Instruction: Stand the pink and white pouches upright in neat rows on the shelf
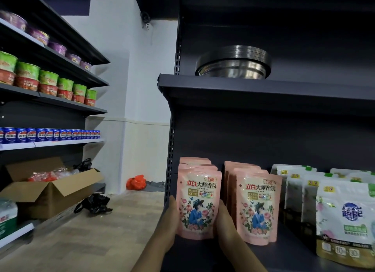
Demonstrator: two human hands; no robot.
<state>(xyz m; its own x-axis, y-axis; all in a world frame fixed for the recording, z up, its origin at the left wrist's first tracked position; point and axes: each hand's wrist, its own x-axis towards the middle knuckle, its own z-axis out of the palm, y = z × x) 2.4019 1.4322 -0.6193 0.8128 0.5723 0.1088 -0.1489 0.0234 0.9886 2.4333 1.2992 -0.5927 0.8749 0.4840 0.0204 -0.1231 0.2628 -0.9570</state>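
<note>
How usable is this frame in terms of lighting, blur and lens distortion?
Head view: dim on the dark metal shelf, brighter on the white wall at left; wide-angle bending curves the shelf edges; the front pink floral pouch between the left hand and right hand reads sharply, while the stacked steel bowls show soft glare and the frame edges look smeared.

Rear pink pouches (194,161): all but the top edges are hidden by the front pouch (198,203). White pouch (345,221) at right: cut off by the frame edge. Small print on all labels: not legible. Fingertips of both hands: concealed behind the front pouch.
</note>
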